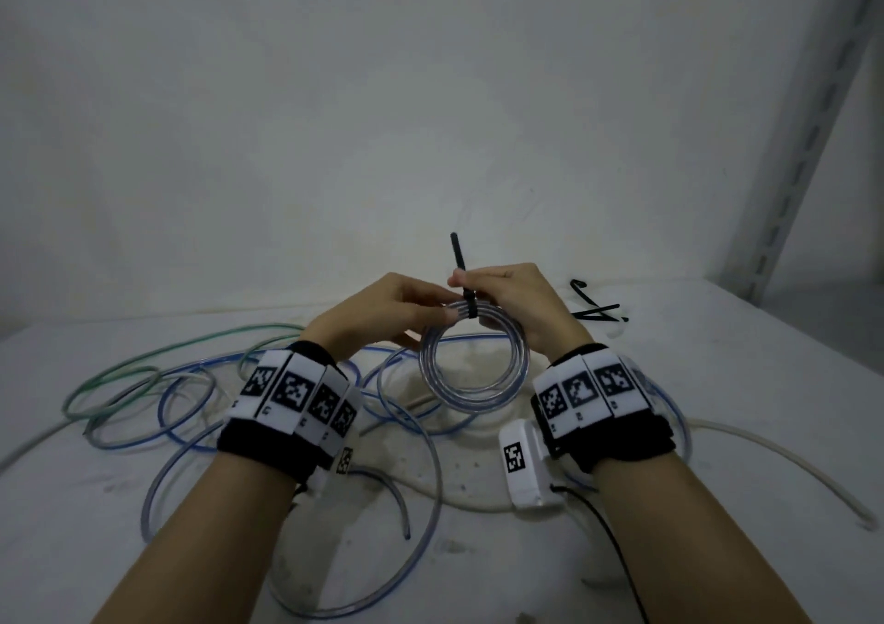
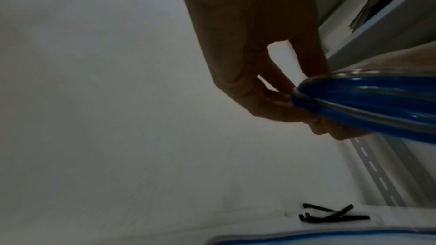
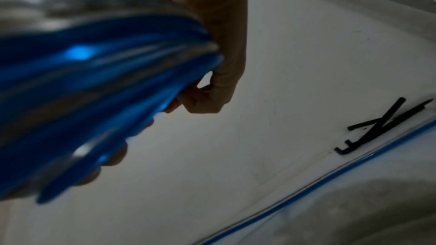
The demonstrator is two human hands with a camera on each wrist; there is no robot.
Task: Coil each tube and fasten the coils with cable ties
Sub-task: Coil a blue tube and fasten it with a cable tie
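At the far left of the bench (image 1: 143,504) a green tube (image 1: 158,353) lies loose and uncoiled, with blue tubes (image 1: 411,432) sprawling beside it toward the middle. Next comes the left hand (image 1: 382,310), its fingers curled around the top of the coil (image 1: 473,365), a blue-tinted clear tube wound into several rings and held above the bench between the two hands. A black cable tie (image 1: 466,298) wraps the rings at the top, its free tail standing upright. The right hand (image 1: 514,303) pinches that tie just above the wrap, its other fingers closed on the coil's right side. Further right, spare cable ties (image 1: 598,310) lie crossed near the wall, and a whitish tube (image 1: 784,461) trails off to the right edge. The risk from here, as I judge it, is the springy rings slipping out of either grip before the tie is cinched, so the coil unwinds; pulling the tail off-axis could also leave a ring outside the loop.
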